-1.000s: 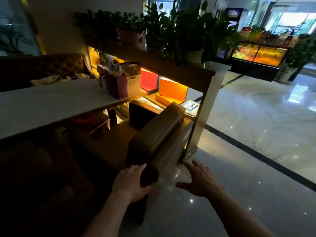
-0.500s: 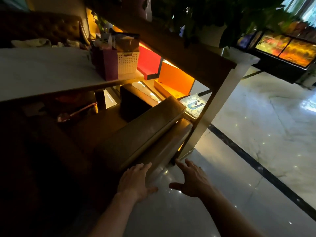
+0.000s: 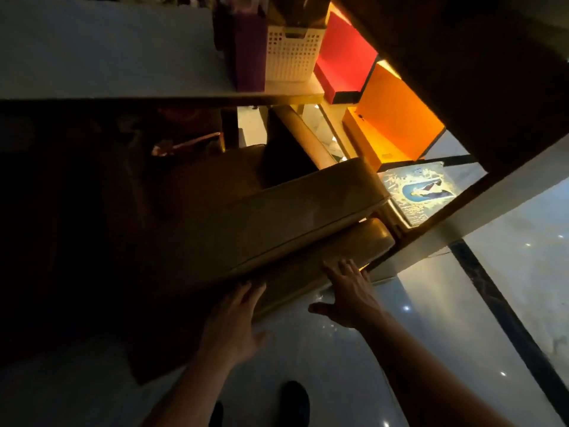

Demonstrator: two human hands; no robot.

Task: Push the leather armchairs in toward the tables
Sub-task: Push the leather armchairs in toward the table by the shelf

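Both hands are spread flat with straight fingers against the back of the leather armchair (image 3: 277, 217): the left hand (image 3: 234, 322) presses the lower back panel toward the darker side, and the right hand (image 3: 351, 291) presses the same panel nearer its lit corner; neither grips anything. The armchair stands with its seat partly under the tabletop (image 3: 107, 50), its padded backrest just short of the tabletop's edge. On the tabletop, at the corner above the armchair's far arm, sit a white basket (image 3: 292, 53) and a purple bag (image 3: 249, 47). Beside the armchair, away from the dark side, a wooden frame post (image 3: 462, 211) runs down to the glossy floor (image 3: 308, 359), with a red box (image 3: 341, 63) and an orange box (image 3: 397, 118) beyond it.

Likely risks: an uneven push could swing the armchair's lit corner into the post, and a hard shove could knock the arm into the tabletop and jolt the basket and bag. The person's shoe (image 3: 294, 402) could slip on the floor.
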